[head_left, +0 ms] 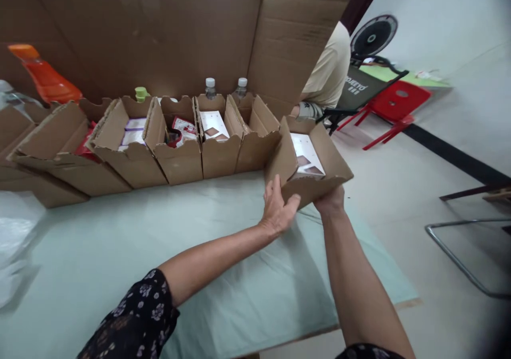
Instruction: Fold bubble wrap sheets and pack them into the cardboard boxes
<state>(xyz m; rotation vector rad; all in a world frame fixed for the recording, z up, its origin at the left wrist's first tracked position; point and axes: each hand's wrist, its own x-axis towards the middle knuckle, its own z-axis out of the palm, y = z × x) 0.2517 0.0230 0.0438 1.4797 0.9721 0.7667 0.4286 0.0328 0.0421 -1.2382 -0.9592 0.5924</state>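
A small open-topped cardboard box (291, 191) is tilted at the right end of a row of similar boxes, held between both my hands. The fingers of my left hand (278, 210) press its left side, with the thumb on its front. Underneath, near the front right corner, my right hand (331, 200) supports it; those fingers are mostly hidden. Inside lies a white carton (305, 154) with brown pictures. A look-alike white carton (214, 125) sits in another box of the row.
The row also holds red packets (186, 128), purple-and-white packs (133, 131) and bottles, one an orange bottle (51, 77). Behind stands a tall cardboard panel (191, 34). A pale green cloth (171, 242) covers the table. Clear plastic (16, 231) lies left. A seated person (329, 72) and red stool (395, 101) are beyond.
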